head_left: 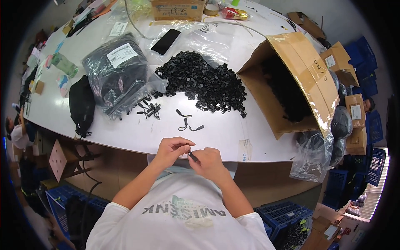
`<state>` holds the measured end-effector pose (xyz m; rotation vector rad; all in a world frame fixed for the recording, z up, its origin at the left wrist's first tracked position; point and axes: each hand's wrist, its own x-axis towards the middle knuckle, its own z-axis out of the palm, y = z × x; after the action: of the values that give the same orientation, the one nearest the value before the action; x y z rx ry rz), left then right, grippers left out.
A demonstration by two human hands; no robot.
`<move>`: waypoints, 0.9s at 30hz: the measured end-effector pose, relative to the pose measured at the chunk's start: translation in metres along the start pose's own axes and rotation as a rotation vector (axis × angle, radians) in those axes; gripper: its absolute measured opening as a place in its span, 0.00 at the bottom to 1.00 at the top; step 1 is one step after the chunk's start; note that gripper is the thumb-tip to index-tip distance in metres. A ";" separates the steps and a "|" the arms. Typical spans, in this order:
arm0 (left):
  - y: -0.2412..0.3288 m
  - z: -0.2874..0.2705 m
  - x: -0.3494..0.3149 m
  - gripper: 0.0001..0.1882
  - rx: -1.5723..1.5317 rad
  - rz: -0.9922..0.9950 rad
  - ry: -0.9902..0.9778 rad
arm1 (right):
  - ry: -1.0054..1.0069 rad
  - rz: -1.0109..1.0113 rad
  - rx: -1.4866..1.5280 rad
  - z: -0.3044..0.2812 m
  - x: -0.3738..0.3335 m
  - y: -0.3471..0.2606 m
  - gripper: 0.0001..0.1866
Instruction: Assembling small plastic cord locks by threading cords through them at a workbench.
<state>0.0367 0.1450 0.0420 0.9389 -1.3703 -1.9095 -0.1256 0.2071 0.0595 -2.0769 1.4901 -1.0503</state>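
Observation:
Close to the table's front edge, my two hands meet in front of my chest. My right hand (pixel 207 161) pinches a black cord zipper pull (pixel 193 156). My left hand (pixel 171 151) is closed beside it, thumb and fingertips together at the pull's upper end; what they grip is too small to make out. Just beyond lie three loose zipper pulls (pixel 183 124) with cord loops. A small cluster of more pulls (pixel 151 110) is farther left. Behind them spreads a large heap of small black plastic pieces (pixel 200 79).
A cardboard box (pixel 298 58) lies on its side at the right, dark contents inside. Left of the heap sits a clear bag of black goods (pixel 116 75), with a black pouch (pixel 81 104) beside it. A phone (pixel 166 41) and another carton (pixel 177 10) are farther back.

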 end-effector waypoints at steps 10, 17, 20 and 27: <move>-0.001 -0.007 -0.003 0.13 0.643 0.459 -0.127 | 0.072 0.053 -0.049 0.004 -0.007 -0.013 0.06; -0.006 -0.012 -0.007 0.13 1.004 0.352 -0.337 | -0.362 0.363 -0.199 0.006 -0.014 -0.009 0.10; -0.009 -0.005 -0.008 0.10 0.989 0.291 -0.360 | -0.445 0.365 -0.257 0.007 -0.016 -0.004 0.09; -0.007 0.011 -0.010 0.09 0.831 0.466 -0.062 | -0.282 0.336 -0.256 0.013 -0.018 0.001 0.08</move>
<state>0.0332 0.1610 0.0392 0.8006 -2.2478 -1.0119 -0.1194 0.2221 0.0443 -1.9376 1.8113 -0.4415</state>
